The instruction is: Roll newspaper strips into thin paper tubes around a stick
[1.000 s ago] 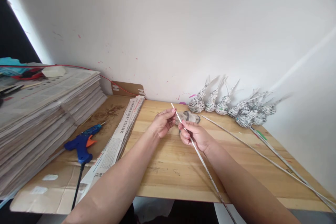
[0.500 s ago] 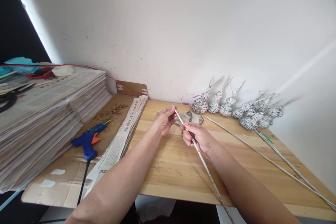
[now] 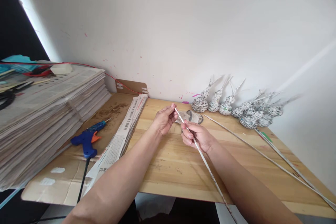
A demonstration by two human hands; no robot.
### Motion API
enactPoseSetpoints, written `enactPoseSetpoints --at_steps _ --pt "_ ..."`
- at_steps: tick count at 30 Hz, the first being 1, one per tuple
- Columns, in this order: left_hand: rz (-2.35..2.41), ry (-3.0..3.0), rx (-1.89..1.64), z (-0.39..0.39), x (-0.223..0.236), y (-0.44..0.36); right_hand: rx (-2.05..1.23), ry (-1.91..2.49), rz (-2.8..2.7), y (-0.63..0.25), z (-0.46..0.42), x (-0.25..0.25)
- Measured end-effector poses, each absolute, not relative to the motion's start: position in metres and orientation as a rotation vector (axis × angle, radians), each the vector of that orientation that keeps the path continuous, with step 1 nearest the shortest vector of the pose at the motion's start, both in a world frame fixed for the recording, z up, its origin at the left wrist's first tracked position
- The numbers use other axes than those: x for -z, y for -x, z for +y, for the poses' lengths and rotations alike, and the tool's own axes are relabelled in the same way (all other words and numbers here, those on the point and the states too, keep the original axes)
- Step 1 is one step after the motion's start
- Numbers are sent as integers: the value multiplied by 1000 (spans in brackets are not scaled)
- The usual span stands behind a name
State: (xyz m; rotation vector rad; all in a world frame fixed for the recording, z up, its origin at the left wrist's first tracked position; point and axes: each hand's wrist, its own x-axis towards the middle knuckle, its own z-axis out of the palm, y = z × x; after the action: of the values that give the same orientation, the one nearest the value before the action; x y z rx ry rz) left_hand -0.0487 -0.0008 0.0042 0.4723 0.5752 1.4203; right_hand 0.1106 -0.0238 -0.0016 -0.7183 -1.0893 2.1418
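Note:
A long thin rolled-newspaper tube (image 3: 207, 163) slants from the middle of the table down past its front edge. My left hand (image 3: 165, 119) pinches the tube's far tip between thumb and fingers. Lower down the same tube, my right hand (image 3: 196, 135) is closed round it, with the shaft running out beneath the palm. Behind both hands a greyish cloth or glove (image 3: 193, 117) lies on the table, partly hidden by them.
Several woven newspaper gourd shapes (image 3: 200, 104) stand along the wall. More paper tubes (image 3: 252, 144) lie at right. At left are a blue glue gun (image 3: 88, 140) on cardboard, newspaper strips (image 3: 123, 136) and a tall newspaper stack (image 3: 86, 94) with scissors (image 3: 13, 92) on top.
Both hands keep their hold on the paper tube, almost unmoved. The view has shifted very slightly.

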Motion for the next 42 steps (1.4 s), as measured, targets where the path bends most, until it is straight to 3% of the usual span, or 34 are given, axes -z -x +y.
enactPoseSetpoints --at_steps 21,42 --pt "648 -474 -1484 0 -2 48 -2070 788 -1189 -108 -27 5" --pt "772 -500 -1378 2 -3 54 -2368 625 -1017 -112 -21 1"
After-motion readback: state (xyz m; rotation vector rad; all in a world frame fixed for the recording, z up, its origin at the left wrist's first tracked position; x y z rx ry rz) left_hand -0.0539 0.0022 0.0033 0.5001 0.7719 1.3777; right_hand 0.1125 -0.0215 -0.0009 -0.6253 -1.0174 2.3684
